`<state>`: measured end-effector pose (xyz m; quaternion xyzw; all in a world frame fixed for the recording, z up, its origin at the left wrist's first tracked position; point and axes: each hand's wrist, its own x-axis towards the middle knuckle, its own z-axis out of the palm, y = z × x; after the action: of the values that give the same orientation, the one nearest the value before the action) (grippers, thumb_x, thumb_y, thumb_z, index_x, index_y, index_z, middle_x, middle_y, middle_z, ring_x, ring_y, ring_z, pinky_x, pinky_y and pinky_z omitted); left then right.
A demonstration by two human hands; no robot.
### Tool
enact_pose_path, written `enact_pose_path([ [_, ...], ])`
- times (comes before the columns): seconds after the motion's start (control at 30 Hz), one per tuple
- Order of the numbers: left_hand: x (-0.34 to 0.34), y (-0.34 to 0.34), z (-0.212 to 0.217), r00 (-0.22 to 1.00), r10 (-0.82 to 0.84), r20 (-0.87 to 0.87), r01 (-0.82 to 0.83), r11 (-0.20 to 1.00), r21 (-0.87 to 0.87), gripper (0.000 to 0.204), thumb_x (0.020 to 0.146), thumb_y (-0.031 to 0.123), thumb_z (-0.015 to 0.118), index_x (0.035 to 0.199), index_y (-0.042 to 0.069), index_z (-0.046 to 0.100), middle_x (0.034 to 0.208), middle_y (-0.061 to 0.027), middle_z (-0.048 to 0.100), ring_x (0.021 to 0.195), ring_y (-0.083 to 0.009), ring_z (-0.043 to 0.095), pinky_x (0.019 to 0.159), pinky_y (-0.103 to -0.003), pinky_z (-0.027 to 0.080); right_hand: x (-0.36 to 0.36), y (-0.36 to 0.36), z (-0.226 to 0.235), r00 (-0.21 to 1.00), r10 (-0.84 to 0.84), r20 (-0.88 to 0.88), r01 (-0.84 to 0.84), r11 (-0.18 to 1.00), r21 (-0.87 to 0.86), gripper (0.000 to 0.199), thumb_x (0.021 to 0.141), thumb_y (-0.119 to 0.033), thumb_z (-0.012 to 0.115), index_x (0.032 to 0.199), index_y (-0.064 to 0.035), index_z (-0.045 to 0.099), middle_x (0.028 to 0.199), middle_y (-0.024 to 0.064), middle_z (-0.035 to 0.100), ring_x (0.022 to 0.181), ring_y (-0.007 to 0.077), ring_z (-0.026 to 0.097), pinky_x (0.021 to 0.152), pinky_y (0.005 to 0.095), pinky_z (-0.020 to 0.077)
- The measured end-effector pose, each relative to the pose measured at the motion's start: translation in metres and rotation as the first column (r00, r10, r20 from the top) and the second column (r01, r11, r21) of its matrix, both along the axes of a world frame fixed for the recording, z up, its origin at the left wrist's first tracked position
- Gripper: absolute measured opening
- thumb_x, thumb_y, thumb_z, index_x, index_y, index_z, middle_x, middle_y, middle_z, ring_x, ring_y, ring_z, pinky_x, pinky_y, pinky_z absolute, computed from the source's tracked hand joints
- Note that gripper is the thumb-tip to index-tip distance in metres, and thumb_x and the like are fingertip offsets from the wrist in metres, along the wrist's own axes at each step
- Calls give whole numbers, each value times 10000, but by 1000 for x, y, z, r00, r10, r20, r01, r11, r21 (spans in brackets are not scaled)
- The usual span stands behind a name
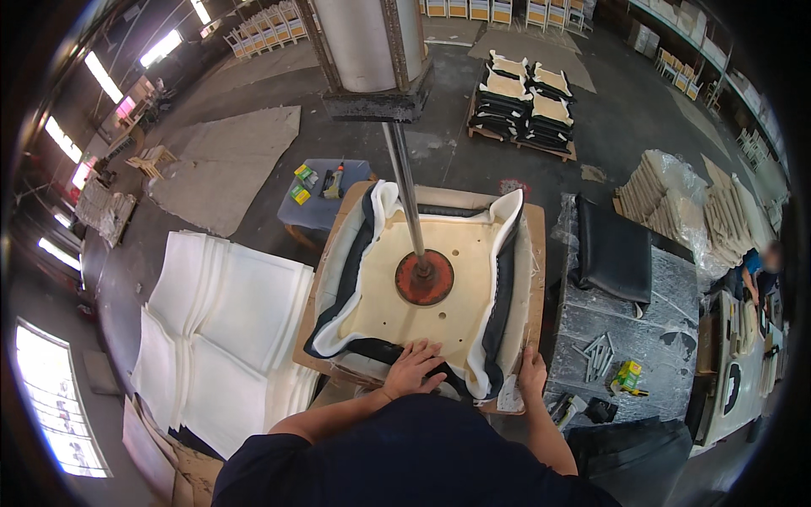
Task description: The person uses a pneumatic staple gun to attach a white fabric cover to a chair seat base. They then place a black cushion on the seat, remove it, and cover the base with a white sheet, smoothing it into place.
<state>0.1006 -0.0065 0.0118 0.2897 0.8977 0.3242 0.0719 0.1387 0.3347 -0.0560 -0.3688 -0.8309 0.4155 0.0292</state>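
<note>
Left hand (pixel 412 365) spread flat, pressing black cover (pixel 380 349) onto wooden seat board (pixel 422 317). Right hand (pixel 531 373) beside it grips the seat's corner; fingers hidden. Round red press foot (pixel 424 277) beyond both.

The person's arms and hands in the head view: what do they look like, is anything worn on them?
Both forearms are bare, coming out of a dark navy short-sleeved top. The left hand and right hand are bare too: no gloves show. No watch, band or ring can be made out at this size.
</note>
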Motion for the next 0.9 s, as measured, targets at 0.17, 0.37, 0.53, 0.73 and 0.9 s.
enact_pose_path([
  [0.17, 0, -1, -3, 997, 39, 66, -41, 998, 43, 473, 1080, 448, 708, 1423, 123, 744, 1661, -151, 587, 1600, -428, 459, 1340, -592, 305, -3, -6, 4, 999, 5, 39, -5, 1000, 11, 773, 1097, -669, 556, 1308, 54, 728, 1203, 371, 761, 1214, 545, 720, 1018, 572, 551],
  [0.37, 1, -2, -1, 999, 14, -41, -10, 994, 106, 417, 1047, 355, 762, 1382, 106, 751, 1616, -159, 619, 1563, -426, 505, 1325, -589, 338, -1, 1, 2, 990, 5, 142, -9, 1000, 26, 817, 1099, -662, 554, 1542, 23, 602, 1404, 378, 694, 1338, 540, 662, 1112, 559, 530],
  [0.53, -2, 0, 1, 994, -38, -101, 60, 973, 223, 339, 1005, 271, 812, 1290, 91, 777, 1543, -149, 668, 1520, -420, 557, 1322, -592, 350, 10, -7, 11, 987, 20, -162, 30, 953, 301, 640, 1076, -489, 700, 1557, -84, 581, 1309, 291, 719, 1242, 473, 704, 1075, 548, 534],
  [0.73, 2, -19, -10, 996, -85, 31, 70, 942, 329, 299, 1004, 201, 821, 1273, 75, 785, 1491, -126, 708, 1502, -353, 600, 1322, -572, 368, 31, -53, 98, 920, 378, 103, -385, 921, 56, 534, 1000, -561, 774, 1082, -34, 751, 918, 233, 775, 943, 462, 780, 870, 561, 591],
  [0.9, -13, -30, -3, 982, -146, 119, 93, 925, 368, 269, 1035, 215, 788, 1271, 85, 793, 1448, -108, 738, 1464, -292, 637, 1316, -538, 390, 27, -81, 105, 839, 431, 333, -507, 841, 190, 606, 1019, -636, 681, 1077, -44, 798, 1008, 258, 803, 1065, 474, 780, 925, 582, 589],
])
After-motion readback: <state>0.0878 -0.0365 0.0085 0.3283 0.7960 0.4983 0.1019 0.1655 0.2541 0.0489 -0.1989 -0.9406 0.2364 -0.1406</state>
